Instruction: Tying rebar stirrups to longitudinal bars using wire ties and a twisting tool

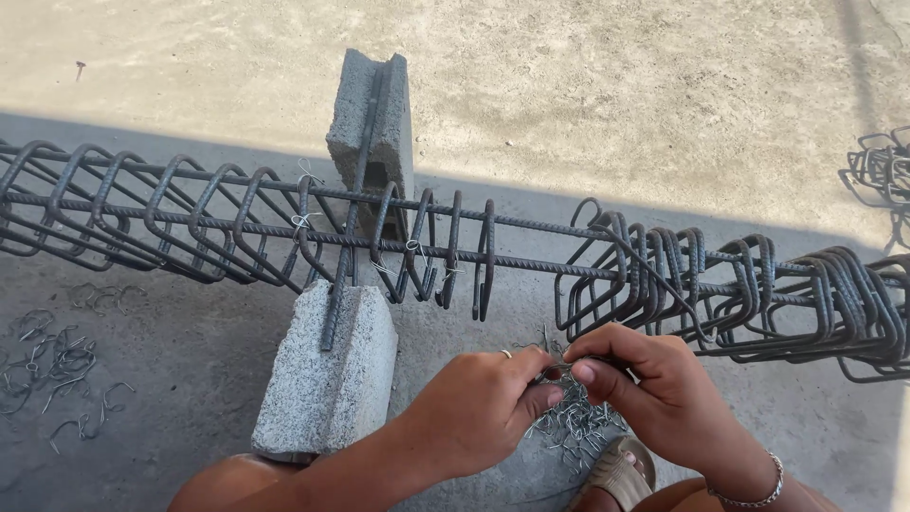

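Item: long cage of dark ribbed steel reinforcing bars (531,232) with bent rectangular stirrups, lying across two grey concrete blocks — the near block (327,379) and the far block (372,118), both on the concrete floor (190,332). A short dark steel bar (351,218) bridges the blocks and carries the cage.

Hands: left hand (479,408), ring on one finger, and right hand (649,384), bracelet at the wrist, meet just below the cage. The grip of both is pressed together, fingertips pinching a thin grey tie wire (561,365) between them, directly above a loose heap of short grey tie wires (573,422) on the floor.

Stirrups: spaced and tied at left; bunched and untied at right (758,284).

Risks, as judged: sharp wire ends may prick bare fingertips; the cage may roll off the narrow bridging bar if pulled sideways; a sandalled foot (621,474) beside the heap is exposed to stray wire.

Containers: none visible — wires lie loose, with further scattered bent wire pieces (57,365) at far left.
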